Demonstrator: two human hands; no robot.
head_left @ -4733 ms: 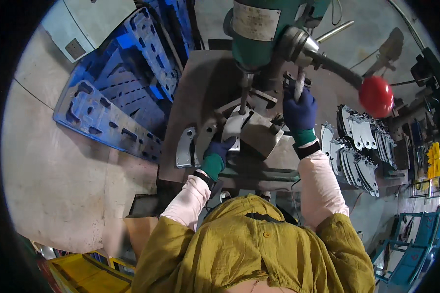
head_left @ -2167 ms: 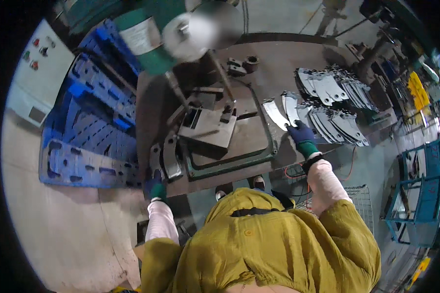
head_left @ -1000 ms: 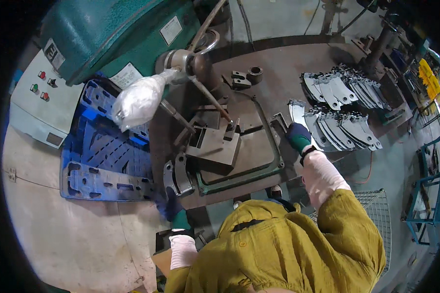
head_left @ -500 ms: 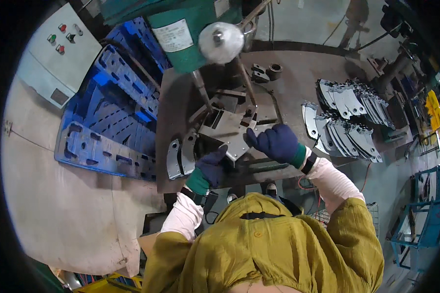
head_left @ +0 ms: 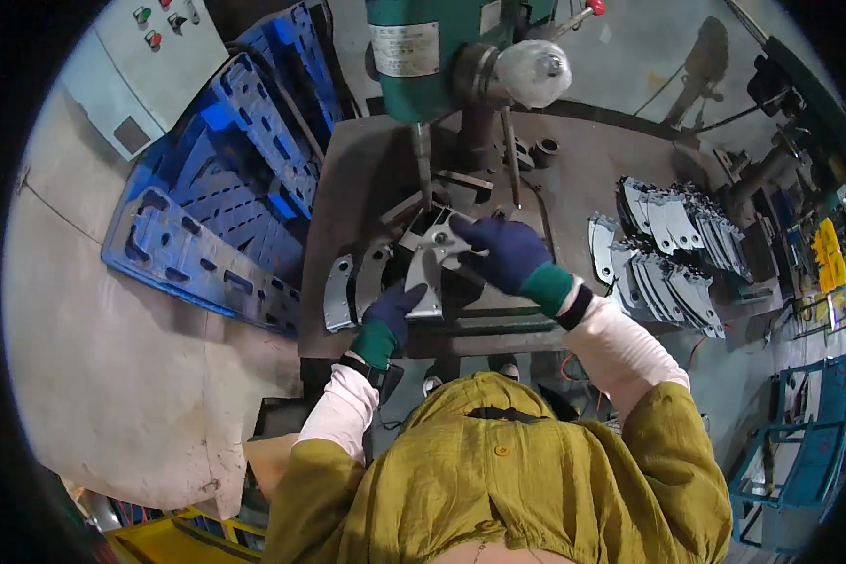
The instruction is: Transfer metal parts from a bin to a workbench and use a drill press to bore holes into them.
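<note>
A curved grey metal plate (head_left: pixel 425 274) with a hole near its upper end is held over the metal fixture (head_left: pixel 430 226) on the work table. My right hand (head_left: pixel 508 252), in a dark blue glove with a green cuff, is closed on the plate's upper end. At its lower left edge, my left hand (head_left: pixel 392 312), gloved the same way, grips the plate with its fingers against it. Part of the fixture is hidden behind the plate and my right hand. Left of the fixture lie two more curved plates (head_left: pixel 339 293), close to my left hand.
A green drill press (head_left: pixel 414 80) stands over the fixture, its handle ending in a red knob (head_left: pixel 595 7). Rows of curved plates (head_left: pixel 653 282) lie on the table's right side. Blue plastic pallets (head_left: pixel 202 254) and a grey control box (head_left: pixel 141 75) stand left.
My right hand has moved left and up, and the curved plate now shows raised in its grip. My left hand has shifted slightly left. The view has turned, so the press appears farther right.
</note>
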